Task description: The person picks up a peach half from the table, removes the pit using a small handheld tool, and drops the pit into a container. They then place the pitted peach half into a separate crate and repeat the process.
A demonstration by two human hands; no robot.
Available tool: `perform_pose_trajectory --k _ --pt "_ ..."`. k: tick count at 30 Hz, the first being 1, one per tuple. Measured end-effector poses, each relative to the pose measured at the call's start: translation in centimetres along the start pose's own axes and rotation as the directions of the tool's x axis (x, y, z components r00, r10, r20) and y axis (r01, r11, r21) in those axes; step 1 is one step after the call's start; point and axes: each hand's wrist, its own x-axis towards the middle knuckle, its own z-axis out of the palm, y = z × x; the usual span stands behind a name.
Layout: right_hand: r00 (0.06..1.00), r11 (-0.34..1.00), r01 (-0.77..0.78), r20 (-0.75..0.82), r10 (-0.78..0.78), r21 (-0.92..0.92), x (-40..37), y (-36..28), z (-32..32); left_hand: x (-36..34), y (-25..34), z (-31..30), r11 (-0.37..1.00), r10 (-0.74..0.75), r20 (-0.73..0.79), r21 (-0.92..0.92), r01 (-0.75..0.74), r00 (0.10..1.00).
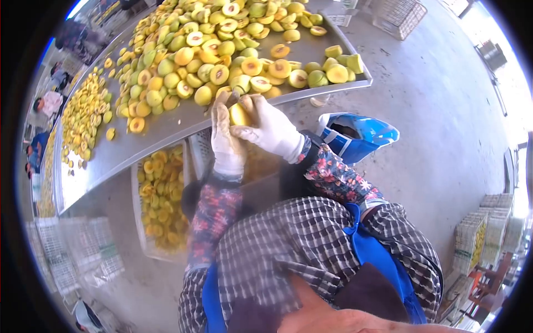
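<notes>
Both of my hands wear white gloves with brownish, stained fingers and meet at the near edge of the steel table. A yellow peach (240, 115) sits between them. My right hand (269, 129) is closed on it, fingers curled over the top and thumb below. My left hand (226, 139) is closed against its other side, fingers pointing up. A small dark thing (234, 100) shows at the left fingertips, too hidden to name. Just beyond the gloves lies a heap of peaches (166, 66), many cut in half, some with the stone showing.
The steel table (133, 141) has a raised metal rim. Below it stands a crate (135, 194) of yellow peach halves. A blue bag (361, 145) is on the floor at right. Stacked crates (472, 238) stand farther right, more crates (78, 250) at left. Other people (50, 104) are along the far left.
</notes>
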Motion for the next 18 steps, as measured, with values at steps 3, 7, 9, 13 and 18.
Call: perform_pose_trajectory --k 3,7,9,13,18 --pt "0.996 0.995 -0.091 0.024 0.090 0.035 1.9 1.7 -1.8 1.6 -1.8 -0.2 0.999 -0.029 0.169 0.048 0.021 0.985" --pt "0.991 0.935 -0.106 -0.112 0.072 -0.338 6.0 3.1 -8.8 2.5 -1.6 0.8 0.860 -0.006 0.188 0.503 -0.091 0.982" --pt "0.980 0.844 0.058 -0.133 -0.151 -0.534 9.4 5.4 -14.8 3.0 -0.9 -0.3 0.466 0.167 0.342 0.799 -0.380 0.925" --pt "0.977 0.547 -0.196 -0.115 0.179 -0.813 15.4 9.0 -22.7 4.6 -0.7 -0.8 -0.068 0.212 0.540 0.839 -0.539 0.814" --pt "0.914 0.383 -0.198 -0.029 0.404 -0.902 18.8 14.9 -25.4 6.3 -1.7 3.8 -0.231 0.009 0.723 0.674 -0.702 0.691"
